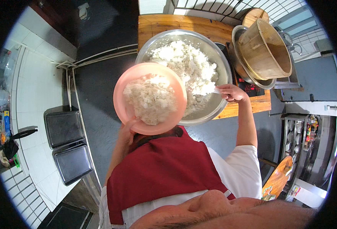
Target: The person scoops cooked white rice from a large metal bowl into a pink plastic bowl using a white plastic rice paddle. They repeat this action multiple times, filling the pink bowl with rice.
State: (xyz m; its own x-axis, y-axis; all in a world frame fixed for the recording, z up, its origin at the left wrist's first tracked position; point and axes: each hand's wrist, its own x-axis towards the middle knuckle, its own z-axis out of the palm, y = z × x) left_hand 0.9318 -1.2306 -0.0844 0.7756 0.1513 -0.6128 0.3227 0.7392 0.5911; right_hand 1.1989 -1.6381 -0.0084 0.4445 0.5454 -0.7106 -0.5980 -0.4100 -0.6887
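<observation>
Cooked white rice is heaped in a large stainless steel basin. A pink plastic bowl, partly filled with rice, is held by my left hand at its near rim. The bowl overlaps the basin's left side in the view. My right hand, over the basin's right rim, grips the handle of a pale utensil. The rest of that utensil is hidden by rice or too bright to make out, so its kind is unclear.
The basin is on a wooden table. At the right, a wooden steamer barrel sits in a metal basin by an induction cooker. Dark trays stand at the left, and a wooden board is at the lower right.
</observation>
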